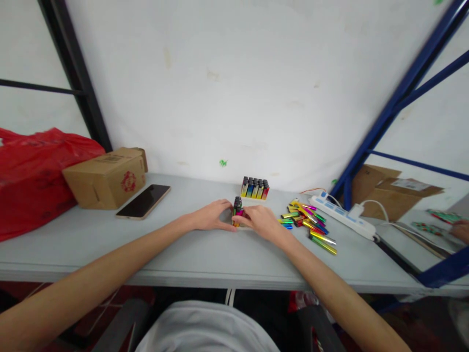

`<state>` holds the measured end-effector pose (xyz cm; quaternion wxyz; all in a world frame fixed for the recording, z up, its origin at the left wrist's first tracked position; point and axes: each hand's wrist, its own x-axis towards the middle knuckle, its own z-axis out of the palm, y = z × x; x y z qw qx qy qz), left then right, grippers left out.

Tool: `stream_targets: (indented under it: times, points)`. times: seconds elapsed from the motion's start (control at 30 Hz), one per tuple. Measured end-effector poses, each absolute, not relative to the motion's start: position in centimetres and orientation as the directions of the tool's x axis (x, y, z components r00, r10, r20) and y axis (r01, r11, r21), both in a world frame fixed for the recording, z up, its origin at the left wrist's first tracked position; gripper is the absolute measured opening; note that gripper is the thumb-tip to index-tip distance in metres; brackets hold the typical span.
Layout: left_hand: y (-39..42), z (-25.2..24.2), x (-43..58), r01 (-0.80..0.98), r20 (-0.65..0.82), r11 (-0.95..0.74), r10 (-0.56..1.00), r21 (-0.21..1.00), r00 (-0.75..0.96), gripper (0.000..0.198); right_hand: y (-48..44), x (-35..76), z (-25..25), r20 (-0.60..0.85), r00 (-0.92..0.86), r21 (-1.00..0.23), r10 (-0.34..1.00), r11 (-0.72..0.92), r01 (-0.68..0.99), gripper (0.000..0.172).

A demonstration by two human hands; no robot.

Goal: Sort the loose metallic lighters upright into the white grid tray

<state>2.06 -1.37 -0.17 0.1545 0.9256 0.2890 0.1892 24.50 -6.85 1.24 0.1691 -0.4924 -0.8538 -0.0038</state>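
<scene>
Both my hands meet at the middle of the grey table (183, 254) around a small bunch of upright lighters (238, 207). My left hand (212, 215) cups the bunch from the left, fingers curled against it. My right hand (258, 220) presses on it from the right, fingers closed on the lighters. Behind them, near the wall, stands a row of several lighters (255, 188) in a tray. A loose heap of shiny coloured lighters (308, 222) lies to the right of my right hand.
A phone (143, 201) lies face up at the left beside a cardboard box (106, 177) and a red plastic bag (32, 176). A white power strip (342, 215) with a cable sits at the right. A blue rack frame (395, 102) rises there. Another person's hand (460, 230) shows at the far right.
</scene>
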Motion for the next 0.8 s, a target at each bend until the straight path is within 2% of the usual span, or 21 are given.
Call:
stream_targets:
  times: [0.17, 0.3, 0.4, 0.5, 0.6, 0.7, 0.8]
  points:
    - [-1.1, -0.2, 1.9, 0.474, 0.257, -0.786, 0.59, 0.396, 0.765, 0.074, -6.3, 28.1, 3.0, 0.333, -0.346, -0.283, 0.877, 0.443, 0.85, 0.049]
    - [-0.8, -0.1, 1.6, 0.462, 0.239, -0.793, 0.576, 0.398, 0.782, 0.074, -6.3, 32.0, 4.4, 0.317, -0.382, -0.362, 0.868, 0.483, 0.798, 0.039]
    - [-0.7, 0.3, 1.3, 0.444, 0.218, -0.804, 0.552, 0.395, 0.805, 0.073, -7.4, 34.9, 4.6, 0.232, -0.463, -0.337, 0.856, 0.517, 0.787, 0.027]
    - [-0.5, 0.6, 1.0, 0.437, 0.177, -0.811, 0.532, 0.388, 0.828, 0.074, -8.7, 37.5, 3.8, 0.179, -0.466, -0.257, 0.866, 0.499, 0.828, 0.017]
    - [-0.2, 0.7, 0.7, 0.439, 0.152, -0.811, 0.526, 0.387, 0.837, 0.075, -9.4, 39.5, 2.3, 0.17, -0.451, -0.191, 0.876, 0.478, 0.857, 0.018]
    - [0.0, 0.8, 0.5, 0.441, 0.129, -0.81, 0.52, 0.386, 0.844, 0.074, -9.5, 40.5, 1.0, 0.203, -0.444, -0.186, 0.873, 0.48, 0.857, 0.022]
    - [0.0, 0.8, 0.5, 0.438, 0.116, -0.814, 0.513, 0.382, 0.851, 0.072, -9.5, 40.5, 0.3, 0.22, -0.464, -0.197, 0.858, 0.505, 0.84, 0.019]
